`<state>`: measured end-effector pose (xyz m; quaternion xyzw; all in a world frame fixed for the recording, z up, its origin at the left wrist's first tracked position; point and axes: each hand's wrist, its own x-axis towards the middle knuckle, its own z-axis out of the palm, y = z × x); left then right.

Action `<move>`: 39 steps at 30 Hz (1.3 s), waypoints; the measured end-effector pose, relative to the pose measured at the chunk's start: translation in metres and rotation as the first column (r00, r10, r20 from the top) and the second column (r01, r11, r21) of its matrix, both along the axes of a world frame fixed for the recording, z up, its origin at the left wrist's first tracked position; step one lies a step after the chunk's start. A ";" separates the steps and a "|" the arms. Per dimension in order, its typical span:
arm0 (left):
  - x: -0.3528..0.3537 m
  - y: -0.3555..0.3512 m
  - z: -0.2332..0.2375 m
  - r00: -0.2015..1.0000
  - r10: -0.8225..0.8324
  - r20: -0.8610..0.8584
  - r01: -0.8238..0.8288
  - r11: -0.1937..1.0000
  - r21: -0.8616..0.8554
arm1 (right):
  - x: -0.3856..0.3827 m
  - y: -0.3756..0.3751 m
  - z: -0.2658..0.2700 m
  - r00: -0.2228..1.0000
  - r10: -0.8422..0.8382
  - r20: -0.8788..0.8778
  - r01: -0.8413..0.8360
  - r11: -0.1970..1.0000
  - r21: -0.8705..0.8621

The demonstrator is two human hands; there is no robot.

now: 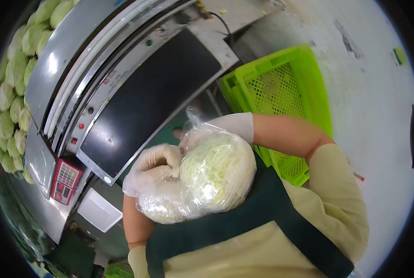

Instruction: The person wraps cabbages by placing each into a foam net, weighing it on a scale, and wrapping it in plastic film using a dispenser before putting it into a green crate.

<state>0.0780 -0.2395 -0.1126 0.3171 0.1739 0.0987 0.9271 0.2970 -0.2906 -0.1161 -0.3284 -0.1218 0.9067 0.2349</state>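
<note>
Two clear plastic bags of pale shredded vegetable are held against the dark apron at the centre. The larger bag [218, 171] bulges on the right, and the smaller bag [163, 201] lies lower to its left. My left hand [153, 167], in a whitish glove, is closed with curled fingers on the top of the smaller bag. Behind the larger bag, my right hand [207, 132], also gloved, is closed round its gathered neck; its fingers are largely hidden.
A wrapping machine with a black plate [151, 102] stands ahead. Green crates [281, 92] are at the right. Wrapped green heads [17, 92] are piled at far left, above a red keypad scale [66, 180] and a white tray [99, 210].
</note>
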 end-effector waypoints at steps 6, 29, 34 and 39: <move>0.099 -0.008 0.038 0.979 0.202 0.036 -0.136 0.504 0.853 | 0.033 -0.037 -0.012 0.994 -0.023 0.110 -0.022 0.921 0.388; 0.390 -0.081 0.067 0.979 -0.169 0.110 -0.171 -0.408 0.897 | 0.215 -0.194 -0.051 0.951 -0.280 0.131 0.127 0.740 0.660; 0.283 -0.016 0.072 0.938 0.342 0.059 -0.098 0.096 0.991 | 0.244 -0.266 -0.086 0.276 -0.960 -0.048 0.961 0.278 -0.020; 0.160 -0.006 0.070 0.783 0.610 -0.125 -0.073 0.291 0.954 | 0.311 -0.212 -0.166 0.009 -0.969 0.247 0.981 0.056 0.186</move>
